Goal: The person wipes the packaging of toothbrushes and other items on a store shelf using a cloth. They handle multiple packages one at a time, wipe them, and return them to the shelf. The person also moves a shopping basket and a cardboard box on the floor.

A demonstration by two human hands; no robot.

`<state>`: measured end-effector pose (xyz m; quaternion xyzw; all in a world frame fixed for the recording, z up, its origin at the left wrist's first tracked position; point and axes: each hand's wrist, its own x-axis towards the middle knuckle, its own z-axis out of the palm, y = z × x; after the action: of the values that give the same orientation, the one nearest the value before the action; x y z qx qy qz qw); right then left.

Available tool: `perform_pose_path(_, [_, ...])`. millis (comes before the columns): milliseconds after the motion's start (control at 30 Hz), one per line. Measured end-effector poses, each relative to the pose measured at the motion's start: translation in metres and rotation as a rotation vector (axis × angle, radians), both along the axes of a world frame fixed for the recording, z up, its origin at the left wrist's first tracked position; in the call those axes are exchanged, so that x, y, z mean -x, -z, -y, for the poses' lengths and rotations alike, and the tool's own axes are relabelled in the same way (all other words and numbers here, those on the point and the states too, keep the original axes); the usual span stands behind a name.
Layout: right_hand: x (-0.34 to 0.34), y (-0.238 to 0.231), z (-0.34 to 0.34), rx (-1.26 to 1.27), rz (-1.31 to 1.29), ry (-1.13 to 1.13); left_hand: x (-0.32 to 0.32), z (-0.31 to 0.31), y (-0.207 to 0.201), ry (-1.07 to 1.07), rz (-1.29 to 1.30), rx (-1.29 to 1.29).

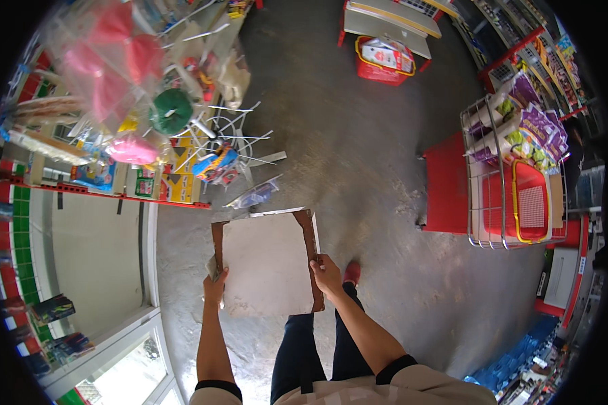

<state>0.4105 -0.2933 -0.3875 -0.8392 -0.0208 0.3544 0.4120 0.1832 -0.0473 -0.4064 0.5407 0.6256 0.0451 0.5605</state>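
Note:
I carry a flat, roughly square panel (270, 263) in front of my legs, its face off-white and its side edges brown and worn. A white edge shows behind its far and right sides, perhaps a second sheet. My left hand (215, 286) is closed on the panel's left edge. A pale crumpled piece, like a cloth (211, 268), shows by those fingers; whether I grip it too is hard to make out. On the right edge my right hand (327, 275) is closed, with the thumb on the face.
A shelf of bagged goods (175, 152), with white wire prongs sticking out, stands ahead left. To the right is a wire cart (486, 175) holding a red basket (500, 202) and purple packages (537, 138). Another red basket (382, 71) sits far ahead. A glass door (132, 358) lies left.

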Motion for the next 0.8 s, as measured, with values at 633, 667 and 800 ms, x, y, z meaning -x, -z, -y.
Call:
perform_pose_path(633, [-0.189,-0.077,0.31,0.184,0.1,0.382,-0.255,0.266,-0.048,0.36,0.204,0.039])
perform_pose_path(667, [-0.203,-0.067,0.324,0.177,0.112,0.401,-0.274,0.277,-0.044,0.403,0.194,0.002])
perform_pose_path(800, [-0.257,-0.025,0.369,0.116,0.101,0.469,-0.342,0.313,-0.037,0.475,0.128,-0.047])
